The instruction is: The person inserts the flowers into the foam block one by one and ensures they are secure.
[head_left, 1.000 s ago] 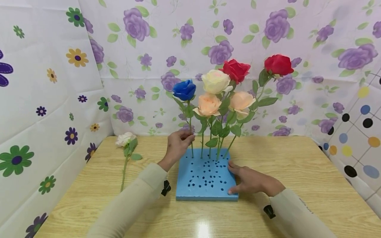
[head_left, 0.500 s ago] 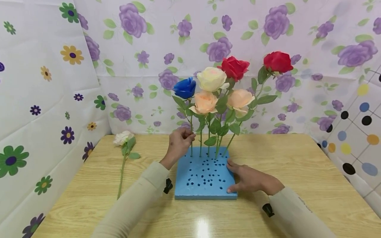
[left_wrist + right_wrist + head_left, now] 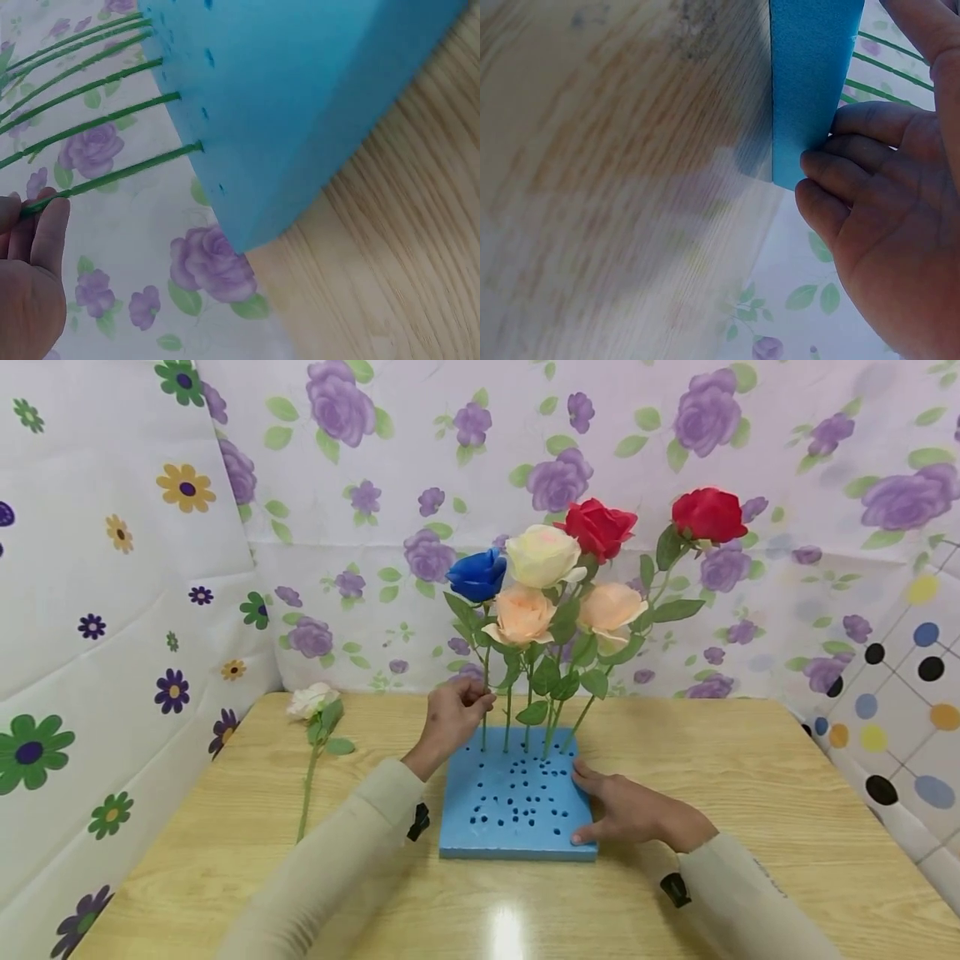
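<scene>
In the head view my left hand (image 3: 453, 714) pinches the green stem of a blue rose (image 3: 477, 575), whose lower end stands in a hole of the blue foam block (image 3: 513, 847). The left wrist view shows thumb and fingers around that stem (image 3: 135, 166). My right hand (image 3: 637, 812) rests along the block's right edge, its fingers and thumb spread apart and touching it. In the right wrist view its fingertips (image 3: 817, 166) press the block's side. Also standing in the block's back rows are a cream rose (image 3: 543, 557), two peach roses (image 3: 522, 615) and two red roses (image 3: 597, 529).
A white rose (image 3: 313, 702) with a long stem lies on the wooden table (image 3: 225, 860) left of my left arm. Many small holes dot the front of the block. Flower-patterned cloth (image 3: 360, 610) hangs behind the table and along its left side.
The blue rose's head has tilted slightly to the right, while my left hand stays on its stem. My right hand keeps its place at the block. The view has shifted a little.
</scene>
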Tool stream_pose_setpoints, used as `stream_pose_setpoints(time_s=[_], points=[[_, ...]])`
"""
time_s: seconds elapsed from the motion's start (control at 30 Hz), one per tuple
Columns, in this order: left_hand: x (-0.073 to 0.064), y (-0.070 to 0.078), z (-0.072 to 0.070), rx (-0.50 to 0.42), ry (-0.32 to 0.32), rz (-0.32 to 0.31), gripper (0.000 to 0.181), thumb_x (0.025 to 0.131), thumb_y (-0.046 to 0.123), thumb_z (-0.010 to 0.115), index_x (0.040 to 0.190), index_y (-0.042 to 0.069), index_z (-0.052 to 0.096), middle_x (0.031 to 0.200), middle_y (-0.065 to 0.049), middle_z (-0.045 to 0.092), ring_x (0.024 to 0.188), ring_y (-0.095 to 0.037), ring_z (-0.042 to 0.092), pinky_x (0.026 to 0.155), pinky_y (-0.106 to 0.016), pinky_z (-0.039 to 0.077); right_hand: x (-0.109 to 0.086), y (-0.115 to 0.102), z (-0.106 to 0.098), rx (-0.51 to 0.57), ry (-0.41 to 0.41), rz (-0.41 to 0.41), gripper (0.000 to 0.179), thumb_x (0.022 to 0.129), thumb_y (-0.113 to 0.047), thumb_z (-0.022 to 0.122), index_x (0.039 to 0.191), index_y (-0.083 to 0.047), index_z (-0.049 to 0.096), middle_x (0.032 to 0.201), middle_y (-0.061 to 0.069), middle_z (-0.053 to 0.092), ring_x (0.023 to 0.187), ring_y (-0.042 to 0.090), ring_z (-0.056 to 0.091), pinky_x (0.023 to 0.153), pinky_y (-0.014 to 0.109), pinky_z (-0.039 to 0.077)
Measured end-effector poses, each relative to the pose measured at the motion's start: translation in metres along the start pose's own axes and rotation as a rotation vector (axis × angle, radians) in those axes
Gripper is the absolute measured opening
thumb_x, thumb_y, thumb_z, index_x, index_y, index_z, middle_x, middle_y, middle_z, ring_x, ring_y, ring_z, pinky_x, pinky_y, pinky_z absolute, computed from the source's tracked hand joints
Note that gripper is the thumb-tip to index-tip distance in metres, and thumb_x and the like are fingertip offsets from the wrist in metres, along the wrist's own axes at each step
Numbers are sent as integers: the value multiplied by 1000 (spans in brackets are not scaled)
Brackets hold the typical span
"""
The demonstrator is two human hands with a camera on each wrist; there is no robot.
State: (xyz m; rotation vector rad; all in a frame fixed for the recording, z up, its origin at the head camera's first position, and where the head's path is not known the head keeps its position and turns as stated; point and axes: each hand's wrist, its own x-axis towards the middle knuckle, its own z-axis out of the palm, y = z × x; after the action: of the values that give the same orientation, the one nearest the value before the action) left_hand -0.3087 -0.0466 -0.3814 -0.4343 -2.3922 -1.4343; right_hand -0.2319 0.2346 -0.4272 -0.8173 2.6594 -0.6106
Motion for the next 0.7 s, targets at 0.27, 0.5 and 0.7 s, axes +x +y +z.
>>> stream_pose_setpoints(time_s=[0.27, 0.5, 0.7], points=[[4, 0, -5, 51, -24, 0, 14, 93, 19, 74, 98, 7, 77, 88, -4, 74, 82, -18, 70, 73, -32, 60, 0, 1, -3, 8, 3, 11, 103, 84, -53, 77, 151, 10, 31, 161, 24, 18, 143, 42, 30, 113, 53, 34], [-3, -4, -8, 91, -53, -31, 18, 94, 23, 73, 94, 5, 76, 90, -8, 74, 84, -21, 70, 74, -35, 60, -1, 1, -2, 14, 2, 14, 103, 84, -53, 77, 151, 10, 30, 161, 24, 18, 143, 42, 29, 113, 52, 35], [-13, -16, -12, 70, -50, -132, 24, 96, 24, 71, 107, 4, 75, 102, -10, 75, 94, -23, 71, 80, -37, 60, -1, 2, -2, 10, 5, 1, 103, 84, -54, 76, 150, 11, 31, 161, 25, 18, 143, 41, 30, 113, 52, 35]])
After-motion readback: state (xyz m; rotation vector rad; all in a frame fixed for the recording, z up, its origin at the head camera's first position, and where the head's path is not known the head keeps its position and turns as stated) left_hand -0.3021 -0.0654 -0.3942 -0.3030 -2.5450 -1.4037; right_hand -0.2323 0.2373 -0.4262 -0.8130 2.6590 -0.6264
